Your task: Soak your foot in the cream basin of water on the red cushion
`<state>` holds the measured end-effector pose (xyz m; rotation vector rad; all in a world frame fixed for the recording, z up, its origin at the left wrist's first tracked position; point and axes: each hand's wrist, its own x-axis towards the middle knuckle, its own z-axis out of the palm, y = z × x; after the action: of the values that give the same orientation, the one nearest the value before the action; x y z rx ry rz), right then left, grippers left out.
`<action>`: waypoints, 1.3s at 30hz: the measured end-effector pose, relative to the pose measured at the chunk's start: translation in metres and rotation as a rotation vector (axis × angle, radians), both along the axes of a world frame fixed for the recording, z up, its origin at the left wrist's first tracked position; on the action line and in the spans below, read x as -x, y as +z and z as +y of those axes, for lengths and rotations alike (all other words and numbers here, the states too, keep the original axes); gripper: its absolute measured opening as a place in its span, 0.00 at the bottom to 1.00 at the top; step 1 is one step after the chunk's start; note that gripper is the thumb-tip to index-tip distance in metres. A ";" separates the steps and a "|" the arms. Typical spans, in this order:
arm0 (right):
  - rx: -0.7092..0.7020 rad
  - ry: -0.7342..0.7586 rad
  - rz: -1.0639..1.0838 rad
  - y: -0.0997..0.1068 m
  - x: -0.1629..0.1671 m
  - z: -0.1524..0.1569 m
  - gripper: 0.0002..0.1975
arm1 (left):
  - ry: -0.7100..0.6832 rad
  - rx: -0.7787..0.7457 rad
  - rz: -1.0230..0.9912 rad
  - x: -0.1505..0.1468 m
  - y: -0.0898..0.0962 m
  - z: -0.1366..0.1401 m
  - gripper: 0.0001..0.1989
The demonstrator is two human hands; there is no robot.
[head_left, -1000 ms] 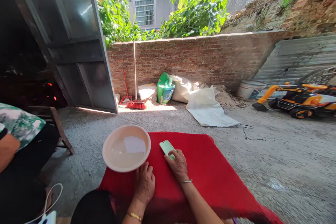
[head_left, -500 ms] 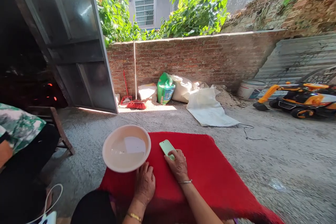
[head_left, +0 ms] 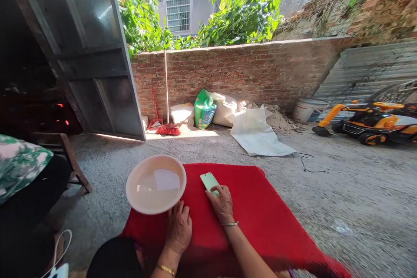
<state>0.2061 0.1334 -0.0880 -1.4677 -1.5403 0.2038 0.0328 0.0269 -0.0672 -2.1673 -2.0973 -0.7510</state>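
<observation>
My right hand (head_left: 222,204) grips the lower end of a light green phone case (head_left: 210,180), thumb on one side and fingers on the other. The case lies at a slant over a red cloth (head_left: 247,208); whether a phone is inside I cannot tell. Beside it, my left hand (head_left: 180,228) rests palm down on the cloth with its fingers stretched out and nothing in them. Its fingertips are at the near rim of a pale pink basin (head_left: 130,191), which contains water with a bright reflection.
At the left a person in a patterned top (head_left: 22,160) sits near a wooden chair (head_left: 73,160). A white cable (head_left: 67,247) hangs at lower left. Beyond are a metal door (head_left: 100,52), a broom (head_left: 168,129), sacks (head_left: 224,108), a bucket (head_left: 309,110) and a toy excavator (head_left: 371,121).
My right hand has shifted the phone case slightly to the right and turned it a little. My left hand stays by the basin. The seated person's arm has left view.
</observation>
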 end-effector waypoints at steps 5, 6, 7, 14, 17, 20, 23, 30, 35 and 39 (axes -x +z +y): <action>0.004 0.035 0.019 -0.002 0.002 0.000 0.09 | -0.007 0.020 -0.015 0.001 0.001 0.000 0.19; 0.003 0.036 0.023 -0.002 0.002 0.000 0.10 | -0.007 0.020 -0.022 0.001 0.001 0.000 0.19; 0.003 0.037 0.026 -0.002 0.003 0.000 0.10 | -0.006 0.018 -0.027 0.001 0.001 0.000 0.19; 0.009 0.024 0.036 -0.001 0.002 0.000 0.10 | 0.003 -0.005 -0.004 0.001 -0.004 0.001 0.19; 0.012 0.012 0.035 0.000 0.001 -0.001 0.10 | 0.003 0.002 0.006 0.001 -0.003 0.001 0.19; 0.020 0.019 0.029 0.000 0.001 -0.002 0.09 | 0.002 0.012 0.016 0.000 0.000 0.000 0.19; 0.026 0.034 0.026 0.001 0.002 -0.002 0.09 | -0.003 0.031 0.018 0.000 0.003 -0.001 0.19; 0.049 0.037 0.029 0.003 0.001 -0.002 0.08 | -0.011 0.052 0.017 0.000 0.006 -0.002 0.20; 0.061 0.047 0.022 0.005 0.001 -0.003 0.08 | -0.007 0.080 -0.001 0.000 0.010 -0.002 0.18; 0.068 0.049 0.013 0.006 0.001 -0.004 0.08 | -0.003 0.076 -0.005 0.001 0.012 -0.002 0.18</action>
<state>0.2052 0.1298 -0.0821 -1.4801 -1.5734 0.2963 0.0322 0.0246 -0.0553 -2.2079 -2.1601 -0.6894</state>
